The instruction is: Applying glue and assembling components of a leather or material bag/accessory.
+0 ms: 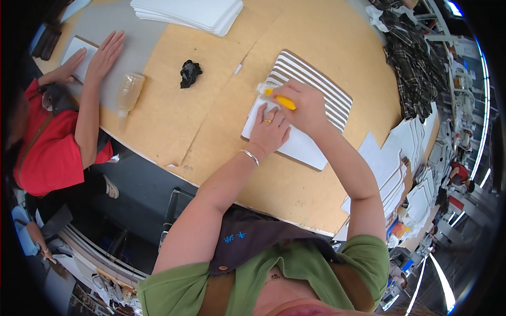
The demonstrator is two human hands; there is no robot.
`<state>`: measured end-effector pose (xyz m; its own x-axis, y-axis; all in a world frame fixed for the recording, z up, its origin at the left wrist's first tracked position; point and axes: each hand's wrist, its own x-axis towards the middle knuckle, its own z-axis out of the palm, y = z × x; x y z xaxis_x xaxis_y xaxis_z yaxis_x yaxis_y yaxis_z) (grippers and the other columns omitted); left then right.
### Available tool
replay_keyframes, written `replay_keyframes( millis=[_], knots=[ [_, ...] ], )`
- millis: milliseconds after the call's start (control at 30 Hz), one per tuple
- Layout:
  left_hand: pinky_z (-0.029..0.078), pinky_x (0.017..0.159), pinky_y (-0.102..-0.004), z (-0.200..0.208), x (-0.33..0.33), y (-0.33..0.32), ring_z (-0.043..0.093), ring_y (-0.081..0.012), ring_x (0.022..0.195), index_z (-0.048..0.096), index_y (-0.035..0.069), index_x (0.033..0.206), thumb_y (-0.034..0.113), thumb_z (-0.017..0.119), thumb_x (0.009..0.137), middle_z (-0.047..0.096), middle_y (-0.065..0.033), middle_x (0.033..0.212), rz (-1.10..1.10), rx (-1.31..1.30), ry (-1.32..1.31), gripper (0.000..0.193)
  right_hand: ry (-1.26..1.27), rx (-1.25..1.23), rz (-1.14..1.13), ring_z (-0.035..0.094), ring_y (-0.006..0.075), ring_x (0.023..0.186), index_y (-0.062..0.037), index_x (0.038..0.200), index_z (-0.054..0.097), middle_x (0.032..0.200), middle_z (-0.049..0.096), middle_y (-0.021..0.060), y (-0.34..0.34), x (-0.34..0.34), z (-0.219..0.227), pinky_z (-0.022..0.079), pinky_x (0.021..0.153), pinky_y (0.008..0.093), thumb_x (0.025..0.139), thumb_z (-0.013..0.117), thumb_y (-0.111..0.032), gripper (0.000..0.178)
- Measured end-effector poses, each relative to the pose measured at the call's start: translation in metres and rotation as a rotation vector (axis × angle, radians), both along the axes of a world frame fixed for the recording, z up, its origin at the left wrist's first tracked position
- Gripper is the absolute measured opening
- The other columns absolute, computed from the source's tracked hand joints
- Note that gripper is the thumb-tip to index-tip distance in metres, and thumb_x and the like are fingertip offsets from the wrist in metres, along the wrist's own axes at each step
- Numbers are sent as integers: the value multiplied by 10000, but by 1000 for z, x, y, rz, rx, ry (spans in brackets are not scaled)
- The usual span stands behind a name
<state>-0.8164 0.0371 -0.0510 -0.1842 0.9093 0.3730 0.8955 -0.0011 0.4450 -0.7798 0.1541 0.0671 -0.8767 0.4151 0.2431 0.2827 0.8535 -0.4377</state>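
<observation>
White sheet lies flat on the brown table, next to a striped board. It looks thin, light and bendy. Our left hand presses it flat, fingers spread. Our right hand squeezes a yellow brush at its top edge.

Yellow-handled brush: handle gripped in a fist, angled across the work, pale bristle end at the upper left touching the template's slatted edge. White panel: flat, rectangular, lying on the brown tabletop, pressed down near its upper left. Striped slotted template: lies flat, overlapping the panel's far end.
</observation>
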Motion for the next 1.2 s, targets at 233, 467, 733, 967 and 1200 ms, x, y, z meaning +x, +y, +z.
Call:
replay_keyframes(
  millis=[233,467,733,967,1200],
  knots=[
    [304,996,-508,-2,1,1,478,-236,1065,572,96,1033,231,592,777,520,-69,1089,-4,35,26,290,25,116,-74,580,174,618,-167,813,657,713,563,-18,-2,0,-10,439,463,292,583,685,-61,255],
    [280,1015,-499,-3,1,1,476,-231,1073,545,106,1055,211,593,773,515,-55,1076,11,8,-30,305,-261,69,-306,595,225,611,-123,793,659,732,595,31,9,103,9,473,519,313,720,709,-112,89],
    [278,1016,-487,2,0,5,489,-231,1051,536,123,1024,187,602,761,511,-50,1045,-17,14,-36,279,-22,33,-240,589,227,624,-140,805,664,736,595,22,-8,66,2,462,527,318,707,700,-94,114],
    [272,1015,-486,0,-2,2,487,-225,1053,536,126,1006,186,603,758,512,-50,1037,7,5,-11,264,-495,102,-507,586,242,634,-118,814,657,751,599,54,12,149,24,463,546,319,713,707,-81,118],
    [277,1004,-509,3,0,6,457,-238,1082,554,123,1012,174,607,746,509,-58,1069,-27,20,-27,276,-229,137,-512,594,261,676,-172,829,668,774,594,43,64,104,-13,470,562,347,730,686,-140,106]
  ],
)
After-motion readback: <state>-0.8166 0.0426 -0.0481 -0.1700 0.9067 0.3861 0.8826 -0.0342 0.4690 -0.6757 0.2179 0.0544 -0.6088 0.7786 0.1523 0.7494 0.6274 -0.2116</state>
